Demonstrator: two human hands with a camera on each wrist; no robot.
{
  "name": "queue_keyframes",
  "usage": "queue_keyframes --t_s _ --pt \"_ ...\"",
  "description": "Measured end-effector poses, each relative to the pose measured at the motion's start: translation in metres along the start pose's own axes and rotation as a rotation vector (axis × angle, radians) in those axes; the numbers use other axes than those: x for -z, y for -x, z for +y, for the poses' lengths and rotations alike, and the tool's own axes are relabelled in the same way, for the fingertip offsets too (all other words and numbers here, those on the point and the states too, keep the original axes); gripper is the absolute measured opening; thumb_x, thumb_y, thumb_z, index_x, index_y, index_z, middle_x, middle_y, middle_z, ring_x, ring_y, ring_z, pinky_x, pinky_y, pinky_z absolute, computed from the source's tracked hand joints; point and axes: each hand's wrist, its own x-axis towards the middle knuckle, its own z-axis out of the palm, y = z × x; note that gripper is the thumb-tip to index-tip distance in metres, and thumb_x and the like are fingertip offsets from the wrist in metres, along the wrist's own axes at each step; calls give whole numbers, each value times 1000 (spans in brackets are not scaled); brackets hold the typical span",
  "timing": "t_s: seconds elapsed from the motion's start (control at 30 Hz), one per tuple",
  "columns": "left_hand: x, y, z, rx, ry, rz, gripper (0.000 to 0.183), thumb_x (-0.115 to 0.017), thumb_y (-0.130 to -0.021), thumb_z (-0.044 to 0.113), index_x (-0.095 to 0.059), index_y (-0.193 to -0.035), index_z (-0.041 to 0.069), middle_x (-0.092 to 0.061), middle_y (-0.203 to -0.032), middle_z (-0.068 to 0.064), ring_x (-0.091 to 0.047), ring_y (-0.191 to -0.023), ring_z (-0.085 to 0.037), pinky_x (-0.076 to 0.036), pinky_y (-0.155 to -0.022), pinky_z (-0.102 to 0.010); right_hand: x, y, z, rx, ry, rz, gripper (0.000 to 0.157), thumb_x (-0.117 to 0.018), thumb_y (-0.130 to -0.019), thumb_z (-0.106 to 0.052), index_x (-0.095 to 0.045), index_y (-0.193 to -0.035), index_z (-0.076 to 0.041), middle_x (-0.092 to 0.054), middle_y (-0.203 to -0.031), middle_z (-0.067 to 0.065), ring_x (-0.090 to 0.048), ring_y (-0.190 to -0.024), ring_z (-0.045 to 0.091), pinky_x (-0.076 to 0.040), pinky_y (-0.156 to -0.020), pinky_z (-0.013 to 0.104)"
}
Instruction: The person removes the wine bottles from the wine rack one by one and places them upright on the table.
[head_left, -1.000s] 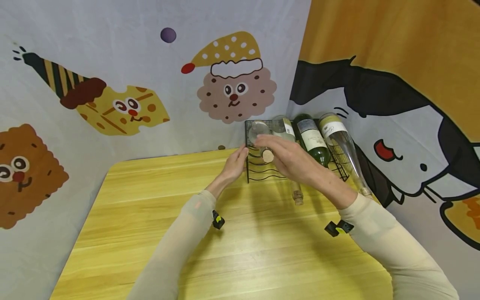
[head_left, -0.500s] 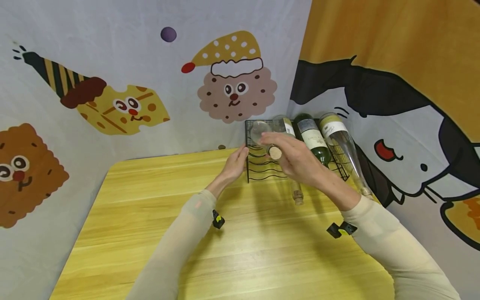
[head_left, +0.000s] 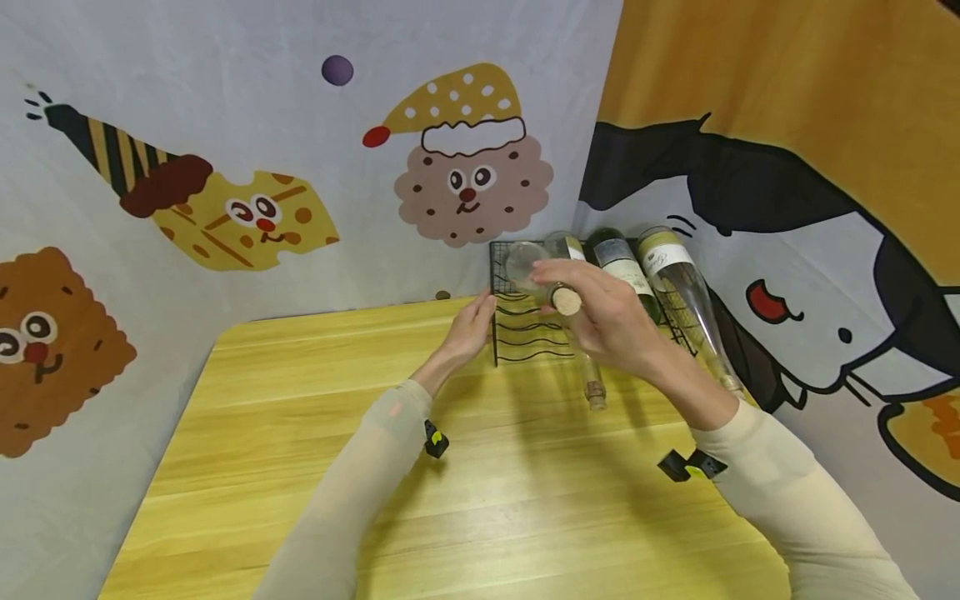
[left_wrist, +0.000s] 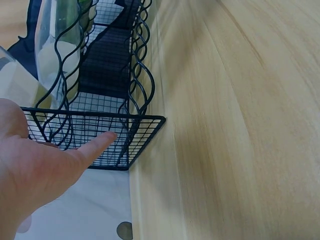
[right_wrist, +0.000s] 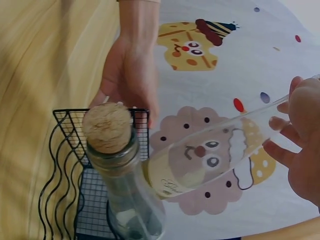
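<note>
In the head view my right hand [head_left: 618, 317] grips a corked clear glass bottle [head_left: 522, 265] by the neck, its cork facing me and its base away, over the left part of a black wire wine rack [head_left: 528, 343]. The right wrist view shows this bottle [right_wrist: 190, 165] tilted, with a pale label, and the right hand [right_wrist: 305, 140] around its neck. My left hand [head_left: 468, 329] holds the rack's left end; its thumb lies along the mesh [left_wrist: 142, 132] in the left wrist view. Another corked clear bottle [right_wrist: 132, 200] stands near the camera in the right wrist view.
On the rack lie a dark green bottle [head_left: 626, 271] and a clear bottle [head_left: 686, 287] with a yellow and white label. A corked bottle neck [head_left: 591, 379] juts over the wooden table [head_left: 330, 392]. A cartoon-printed cloth [head_left: 247, 100] hangs behind.
My right hand and the bottle it grips have shifted to the right, over the rack; the cork moved right and slightly up. My left hand has stayed at the rack's left end.
</note>
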Motion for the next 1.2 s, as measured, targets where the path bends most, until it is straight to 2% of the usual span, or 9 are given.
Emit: queue_keyframes --t_s 0.13,0.2,0.27,0.37,0.5,0.6,0.7,0.93,1.2 --pt "0 0 0 1 5 -2 75 -27 -122 61 -17 -183 18 -26 -189 -12 -45 -167 -40 -55 -125 -55 6 -3 -8 -10 -11 17 61 -46 -80 31 -69 -131 7 -78 -129 24 -75 -123 43 -49 -127 19" --pt "0 0 0 2 8 -2 75 -26 -122 60 -17 -183 19 -26 -189 -12 -44 -168 -40 -56 -125 -55 10 -5 -12 -12 -8 25 49 -56 -88 29 -70 -130 7 -79 -127 24 -76 -122 42 -50 -125 18" --pt "0 -1 0 5 9 -2 74 -26 -122 60 -17 -183 20 -26 -189 -12 -43 -168 -40 -56 -125 -55 13 -7 -15 -15 1 36 43 -64 -92 27 -70 -130 7 -79 -126 24 -76 -120 42 -51 -123 16" --pt "0 -1 -1 9 5 -2 75 -26 -122 62 -17 -183 21 -25 -190 -11 -44 -167 -41 -55 -126 -55 18 -9 -19 -22 7 54 37 -76 -94 19 -71 -128 7 -80 -124 24 -77 -118 42 -52 -121 16" --pt "-1 -1 0 10 7 1 74 -27 -122 61 -17 -184 21 -26 -189 -11 -45 -167 -41 -55 -126 -55 22 -11 -25 -26 -6 65 22 -75 -107 -1 -71 -127 7 -81 -122 23 -78 -116 40 -53 -122 17" --pt "-1 -1 0 9 10 5 74 -26 -122 60 -17 -183 19 -27 -189 -12 -45 -167 -41 -55 -126 -56 25 -12 -30 -24 -13 73 31 -67 -115 -21 -72 -126 7 -81 -120 22 -78 -114 39 -53 -121 18" --pt "-1 -1 0 7 11 7 75 -26 -122 59 -16 -183 17 -28 -188 -13 -45 -167 -41 -55 -125 -56 28 -14 -35 -21 -11 82 38 -65 -117 -29 -72 -125 7 -82 -119 22 -78 -112 38 -54 -120 17" --pt "-1 0 0 -1 13 4 74 -26 -123 59 -17 -183 18 -28 -188 -13 -42 -169 -39 -57 -124 -55 37 -18 -46 -25 -18 102 36 -66 -117 -28 -72 -123 7 -82 -117 21 -79 -110 36 -56 -114 14" --pt "-1 -1 -1 5 16 -1 74 -27 -122 60 -17 -183 20 -25 -190 -10 -39 -171 -38 -55 -126 -55 44 -20 -52 -48 -35 132 40 -65 -117 -33 -74 -122 6 -83 -113 18 -79 -100 22 -55 -93 10"
